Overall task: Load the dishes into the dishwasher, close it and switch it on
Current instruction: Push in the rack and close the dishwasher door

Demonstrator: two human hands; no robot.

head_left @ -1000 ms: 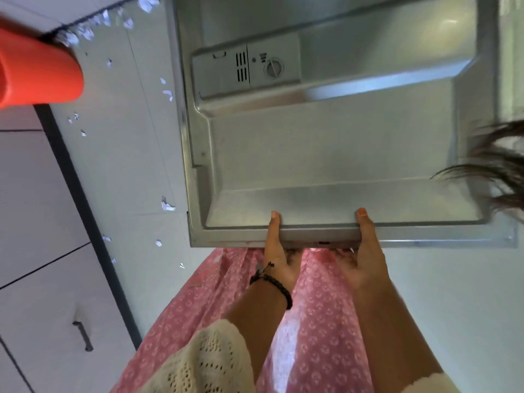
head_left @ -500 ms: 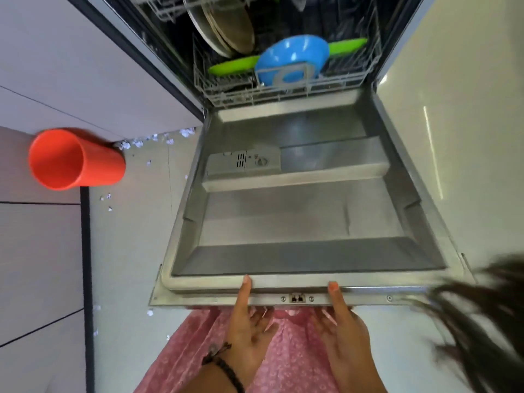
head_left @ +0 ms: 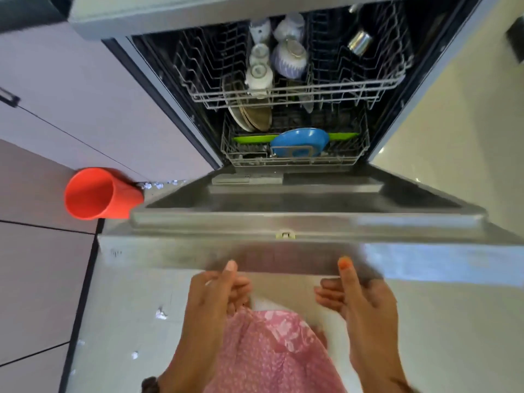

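The dishwasher door hangs partly raised, its steel inner face tilted up toward me. My left hand and my right hand grip its front edge, thumbs on top and fingers curled beneath. Behind it, the lower rack holds a blue bowl, a green plate and several beige plates. Pale cups and a patterned bowl sit in the upper rack, along with a steel cup.
An orange plastic cup lies on its side on the floor, left of the door. Cabinet fronts run along the left. Small white scraps litter the pale floor. My pink skirt hangs below the hands.
The door has swung up from lying flat to a steep tilt with both hands lifting its front edge. My view has risen, so both loaded racks now show.
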